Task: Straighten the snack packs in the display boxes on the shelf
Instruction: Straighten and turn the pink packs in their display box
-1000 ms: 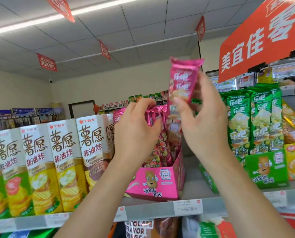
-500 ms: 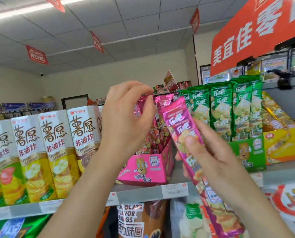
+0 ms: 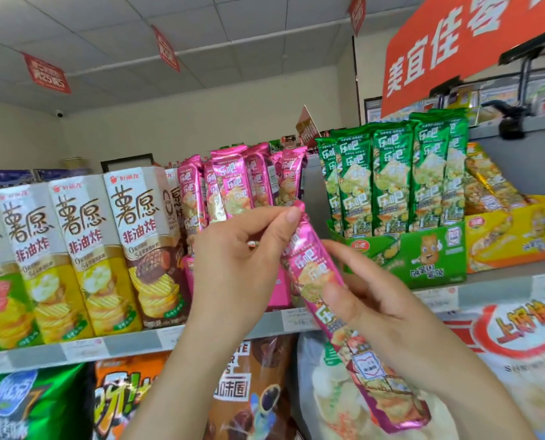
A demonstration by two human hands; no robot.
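A tilted pink snack pack is pinched at its top by the left hand and gripped midway by the right hand.

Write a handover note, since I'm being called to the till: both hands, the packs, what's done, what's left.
Left grip pinches the top end of a long pink foil snack pack; right grip holds its middle, in front of the shelf.
Pink cardboard display box: its other pink packs stand, some leaning.
Done: green foil packs upright in the green cardboard box.
Left: return the held pack, straighten the pink row.
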